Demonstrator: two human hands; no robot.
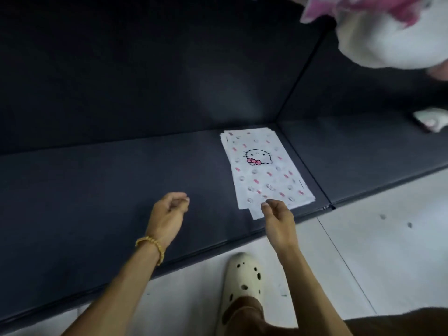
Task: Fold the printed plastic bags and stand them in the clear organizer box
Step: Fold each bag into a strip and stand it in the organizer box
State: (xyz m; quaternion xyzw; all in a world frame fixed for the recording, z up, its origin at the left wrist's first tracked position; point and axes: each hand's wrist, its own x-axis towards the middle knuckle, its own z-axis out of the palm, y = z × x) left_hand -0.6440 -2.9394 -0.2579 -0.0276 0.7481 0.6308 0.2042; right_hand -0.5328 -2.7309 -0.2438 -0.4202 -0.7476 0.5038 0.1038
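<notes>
We look down on a flat stack of white printed plastic bags (265, 170), patterned with small pink bows and a cartoon cat face, lying unfolded on the seat of a dark navy cushioned sofa (109, 185), close to the seam between two seat cushions. Our right hand (278, 215) reaches over the near edge of the stack, its fingers loosely bent and its fingertips (265, 203) at the bags' near corner; we cannot tell whether they touch the plastic or hover just above it, and they clasp nothing that we can see. Our left hand (168, 210), with a gold beaded bracelet (152, 247) on the wrist, hangs over the bare cushion to the left of the stack, well apart from it, fingers loosely curled and holding nothing. Below, a cream perforated clog (242, 284) stands on the pale tiled floor (375, 251). A white and pink plush toy (388, 32) sits at the upper right.
</notes>
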